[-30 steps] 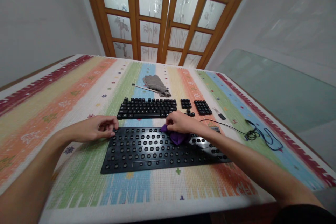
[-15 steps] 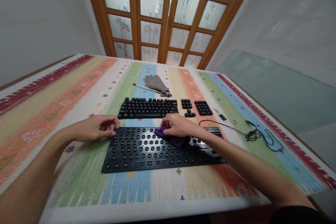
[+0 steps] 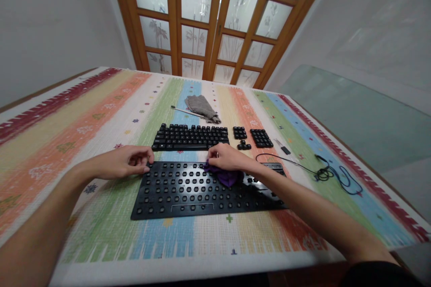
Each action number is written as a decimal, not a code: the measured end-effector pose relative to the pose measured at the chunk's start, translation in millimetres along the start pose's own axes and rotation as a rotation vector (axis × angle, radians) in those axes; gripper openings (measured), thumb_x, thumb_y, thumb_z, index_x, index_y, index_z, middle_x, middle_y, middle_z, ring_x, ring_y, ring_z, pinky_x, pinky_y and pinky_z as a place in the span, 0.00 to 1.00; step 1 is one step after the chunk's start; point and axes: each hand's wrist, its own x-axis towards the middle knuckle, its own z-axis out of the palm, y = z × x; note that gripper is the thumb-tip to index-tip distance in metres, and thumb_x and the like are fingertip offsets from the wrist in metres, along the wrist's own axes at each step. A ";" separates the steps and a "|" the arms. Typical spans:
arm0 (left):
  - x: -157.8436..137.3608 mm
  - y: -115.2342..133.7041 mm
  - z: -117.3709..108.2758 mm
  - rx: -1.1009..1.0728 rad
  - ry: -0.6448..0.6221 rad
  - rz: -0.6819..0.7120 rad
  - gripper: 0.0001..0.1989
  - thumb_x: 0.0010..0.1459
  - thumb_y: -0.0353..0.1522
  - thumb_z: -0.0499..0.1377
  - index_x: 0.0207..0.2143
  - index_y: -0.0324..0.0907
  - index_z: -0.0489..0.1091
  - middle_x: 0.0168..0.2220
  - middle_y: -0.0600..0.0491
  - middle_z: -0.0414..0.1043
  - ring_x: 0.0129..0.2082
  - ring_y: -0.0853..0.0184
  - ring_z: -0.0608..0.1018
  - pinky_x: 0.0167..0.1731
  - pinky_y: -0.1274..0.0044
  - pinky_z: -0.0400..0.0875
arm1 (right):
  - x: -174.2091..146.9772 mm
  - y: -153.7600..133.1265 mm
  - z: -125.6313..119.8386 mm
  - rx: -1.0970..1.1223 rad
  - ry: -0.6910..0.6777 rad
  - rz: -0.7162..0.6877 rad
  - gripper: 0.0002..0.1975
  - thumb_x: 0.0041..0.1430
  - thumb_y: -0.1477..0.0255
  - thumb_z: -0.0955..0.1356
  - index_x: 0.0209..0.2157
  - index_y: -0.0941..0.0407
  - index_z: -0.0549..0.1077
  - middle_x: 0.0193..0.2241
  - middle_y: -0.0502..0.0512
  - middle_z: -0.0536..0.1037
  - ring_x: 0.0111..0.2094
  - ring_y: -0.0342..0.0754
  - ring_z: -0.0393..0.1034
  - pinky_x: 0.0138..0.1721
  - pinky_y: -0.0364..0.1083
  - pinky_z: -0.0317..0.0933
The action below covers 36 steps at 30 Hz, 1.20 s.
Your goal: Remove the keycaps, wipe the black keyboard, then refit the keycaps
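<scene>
A black keyboard base [image 3: 182, 188] without its keycaps lies flat on the cloth-covered table, rows of switches facing up. My left hand [image 3: 129, 161] has curled fingers, thumb and fingertips pinching the base's far left corner. My right hand [image 3: 227, 158] is closed on a purple cloth [image 3: 229, 176], which rests against the base near its far edge, right of the middle. Behind the base, loose black keycaps [image 3: 191, 136] are laid out in keyboard order. Smaller groups of them, including the number pad keycaps [image 3: 261, 138], sit to the right.
A grey cloth [image 3: 202, 107] and a thin brush [image 3: 185, 110] lie beyond the keycaps. To the right are a small keycap puller [image 3: 284, 149] and the keyboard's coiled cable [image 3: 325, 173]. The striped tablecloth [image 3: 111, 116] reaches toward the wood-framed glass doors [image 3: 208, 22].
My right hand and the purple cloth have shifted slightly to the right and away from me along the base. My left hand stays at the corner.
</scene>
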 end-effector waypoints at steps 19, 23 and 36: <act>0.4 -3.0 -0.1 0.053 -0.012 -0.001 0.16 0.56 0.44 0.56 0.37 0.41 0.68 0.31 0.51 0.71 0.30 0.65 0.70 0.29 0.76 0.63 | -3.2 1.1 -3.4 0.172 0.085 -0.175 0.13 0.56 0.77 0.65 0.36 0.59 0.83 0.34 0.55 0.82 0.32 0.44 0.72 0.34 0.41 0.61; 0.2 -1.8 0.1 0.062 -0.006 -0.005 0.16 0.56 0.45 0.56 0.37 0.41 0.68 0.31 0.52 0.70 0.30 0.66 0.70 0.30 0.76 0.63 | -5.5 -6.9 0.3 -0.037 0.067 -0.208 0.14 0.52 0.75 0.70 0.41 0.57 0.81 0.34 0.55 0.80 0.33 0.46 0.70 0.35 0.43 0.58; 0.4 0.3 0.5 0.024 -0.014 -0.022 0.16 0.55 0.44 0.57 0.36 0.40 0.68 0.29 0.53 0.69 0.29 0.67 0.68 0.29 0.77 0.63 | 9.9 -6.1 10.9 -0.023 0.066 -0.102 0.08 0.54 0.75 0.67 0.29 0.60 0.80 0.27 0.54 0.78 0.28 0.44 0.66 0.31 0.43 0.54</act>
